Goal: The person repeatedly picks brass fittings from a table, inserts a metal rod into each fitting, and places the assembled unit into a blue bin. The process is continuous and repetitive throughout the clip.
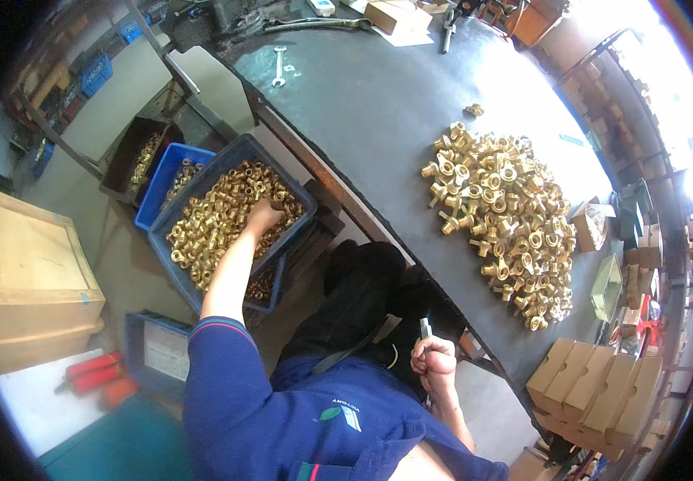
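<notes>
My left hand [263, 218] reaches down into a dark blue plastic bin [172, 250] filled with small brass fittings [220, 216]. Its fingertips sink among the pieces, so their grip is hidden. Close to my body, beside the bench edge, my right hand [435, 358] is closed around a short silver metal bar [425, 327] with its end pointing up. The rest of that bar is covered by the fingers. On the dark bench top [362, 104] lies a big heap of brass fittings with flanged ends [507, 208], with one small piece [474, 109] apart from it.
A lighter blue bin [151, 210] and a dark metal tray [116, 172] adjoin the bin. A wrench [279, 66] lies on the bench. Cardboard boxes [595, 385] are stacked at the lower right; a wooden crate [34, 264] stands at left.
</notes>
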The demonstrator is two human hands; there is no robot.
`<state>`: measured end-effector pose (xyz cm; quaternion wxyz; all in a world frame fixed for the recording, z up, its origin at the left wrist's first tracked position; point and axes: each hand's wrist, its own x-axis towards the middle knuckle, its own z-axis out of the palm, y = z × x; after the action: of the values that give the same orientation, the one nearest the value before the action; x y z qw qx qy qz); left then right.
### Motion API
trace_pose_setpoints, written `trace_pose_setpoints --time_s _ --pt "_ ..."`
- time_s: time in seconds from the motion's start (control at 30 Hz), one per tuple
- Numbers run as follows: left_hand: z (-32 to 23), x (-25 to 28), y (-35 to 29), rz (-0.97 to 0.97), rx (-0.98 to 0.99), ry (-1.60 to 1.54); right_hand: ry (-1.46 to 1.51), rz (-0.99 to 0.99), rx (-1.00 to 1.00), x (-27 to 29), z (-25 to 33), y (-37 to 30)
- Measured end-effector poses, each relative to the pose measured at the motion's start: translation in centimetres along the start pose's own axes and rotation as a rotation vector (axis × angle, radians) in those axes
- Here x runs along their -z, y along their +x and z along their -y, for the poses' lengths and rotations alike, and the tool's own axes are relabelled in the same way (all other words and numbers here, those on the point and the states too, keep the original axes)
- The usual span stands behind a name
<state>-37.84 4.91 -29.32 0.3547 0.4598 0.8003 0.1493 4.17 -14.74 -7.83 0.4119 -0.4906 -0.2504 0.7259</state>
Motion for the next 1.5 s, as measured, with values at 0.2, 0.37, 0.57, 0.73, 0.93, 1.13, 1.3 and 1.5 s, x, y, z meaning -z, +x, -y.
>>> trace_pose_setpoints --time_s 0.2,0.37,0.57,0.73,0.93,1.13,1.3,1.5 --pt "-1.9 2.5 -1.6 0.306 0.034 -0.131 -0.017 0.039 -0.031 -0.9 0.2 0.3" --pt "-0.2 2.2 -1.8 0.343 0.003 -0.001 -0.027 0.018 -0.06 -0.9 -0.2 0.2" --pt "-2.3 6.3 -6.8 0.271 -0.063 -0.548 -0.154 0.035 -0.06 0.3 -0.3 -0.2" --pt "-10.7 9.0 -15.5 0.457 -0.363 -0.791 -0.709 0.298 0.222 -1.3 1.0 1.1" --pt "-18.5 4.3 -23.1 0.902 -0.444 -0.828 -0.817 0.484 0.458 -3.9 2.5 1.8" --pt "-21.1 1.3 -25.8 0.996 -0.451 -0.697 -0.883 0.323 0.457 -2.2 3.1 0.5" --pt "-22.4 1.0 -27.1 0.938 -0.517 -0.485 -0.844 0.276 0.47 -1.6 2.4 0.2" --pt "-24.6 1.1 -25.9 0.871 -0.75 -0.42 0.161 0.309 0.078 -0.7 1.2 0.8"
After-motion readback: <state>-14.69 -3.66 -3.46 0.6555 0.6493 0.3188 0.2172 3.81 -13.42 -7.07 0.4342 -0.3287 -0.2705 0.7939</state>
